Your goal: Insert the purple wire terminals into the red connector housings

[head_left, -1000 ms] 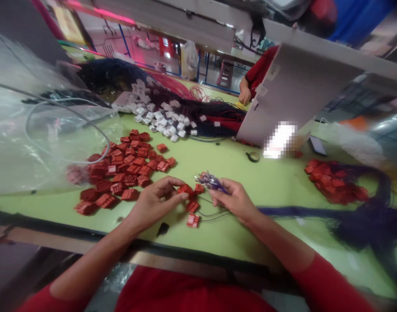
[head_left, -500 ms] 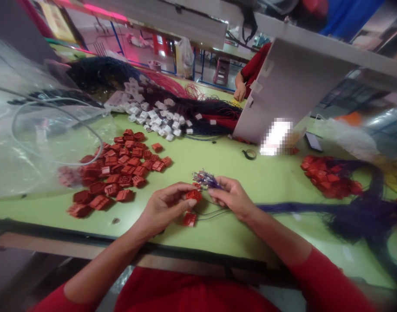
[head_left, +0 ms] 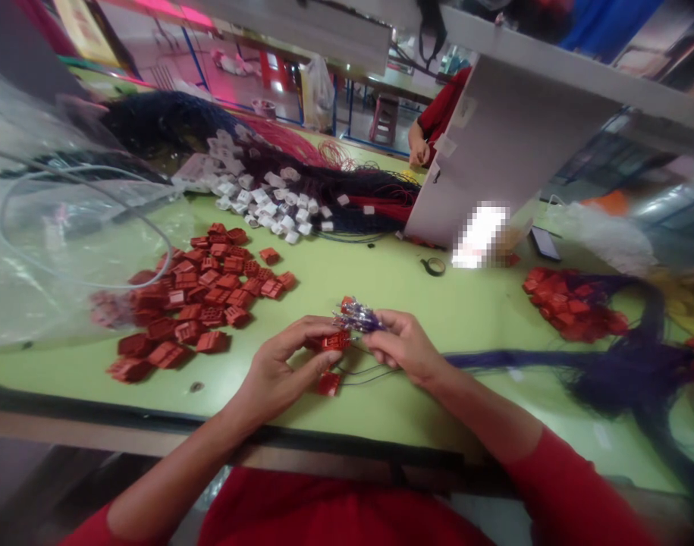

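Between thumb and fingers, my left hand (head_left: 293, 362) grips a red connector housing (head_left: 336, 341) above the table's front part. My right hand (head_left: 406, 345) is closed around a bundle of purple wires (head_left: 371, 320), whose silvery terminal ends point left toward the housing. The terminals overlap the housing in view; whether one sits inside it I cannot tell. A second red housing (head_left: 328, 384) lies just below my left fingers, with thin dark wires leading from near it to the right. Behind the terminals shows a small red piece, partly hidden. The wire bundle trails off to the right beyond my wrist.
Loose red housings (head_left: 210, 284) lie heaped at left beside a clear plastic bag (head_left: 51, 250). White connectors (head_left: 272, 205) on dark wires fill the back. At right are wired red housings (head_left: 574, 303) and a phone (head_left: 544, 243). Black tape (head_left: 434, 266) lies mid-table. A co-worker's hand (head_left: 419, 152) shows behind the partition.
My left hand has turned the red housing slightly, and the terminal ends now overlap its upper side. The whole view has shifted a little.
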### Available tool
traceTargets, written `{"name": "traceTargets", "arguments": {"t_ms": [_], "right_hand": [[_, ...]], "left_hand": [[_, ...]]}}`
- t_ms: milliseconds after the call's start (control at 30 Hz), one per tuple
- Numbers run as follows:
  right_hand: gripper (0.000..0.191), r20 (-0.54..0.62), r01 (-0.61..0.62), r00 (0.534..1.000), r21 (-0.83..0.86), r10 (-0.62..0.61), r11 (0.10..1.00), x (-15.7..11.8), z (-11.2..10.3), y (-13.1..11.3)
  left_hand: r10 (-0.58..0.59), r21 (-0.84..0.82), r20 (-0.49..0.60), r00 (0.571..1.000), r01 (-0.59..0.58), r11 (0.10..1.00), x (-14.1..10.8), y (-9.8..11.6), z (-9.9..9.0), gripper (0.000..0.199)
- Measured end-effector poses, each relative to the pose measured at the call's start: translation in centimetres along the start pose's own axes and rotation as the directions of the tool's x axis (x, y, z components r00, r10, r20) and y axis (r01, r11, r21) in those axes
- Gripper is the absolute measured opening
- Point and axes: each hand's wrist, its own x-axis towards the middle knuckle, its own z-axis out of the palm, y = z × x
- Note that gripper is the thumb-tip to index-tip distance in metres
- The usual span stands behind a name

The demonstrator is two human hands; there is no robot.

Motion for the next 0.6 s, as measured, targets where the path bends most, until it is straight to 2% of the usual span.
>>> {"name": "traceTargets", "arguments": {"t_ms": [100,167,300,433,600], "right_hand": [[0.010,-0.010,-0.006,1.000,-0.008,0.006,1.000,-0.1,0.2,0.1],[0.008,-0.009,-0.005,1.000,-0.002,0.005,1.000,-0.3,0.4,0.1],[0.009,0.001,-0.005,1.000,0.021,0.005,1.000,-0.5,0.6,0.2],[0.012,0.048,0.007,0.999,0.012,-0.008,1.000,-0.5,0.6,0.5],[0.012,0.062,-0.011,0.998,0.004,0.011,1.000,-0.4,0.6,0.9]], "left_hand": [[0.159,0.137,0.018,0.987,-0.160,0.978,0.0,0.3,0.2,0.030],[0.221,0.193,0.027,0.975,-0.222,0.956,-0.1,0.5,0.5,0.031],[0.239,0.220,0.005,0.971,-0.234,0.947,-0.4,0.3,0.9,0.030],[0.258,0.233,0.054,0.965,-0.263,0.936,-0.7,-0.1,1.1,0.032],[0.242,0.211,0.044,0.969,-0.246,0.946,-0.6,-0.1,1.4,0.033]]}}
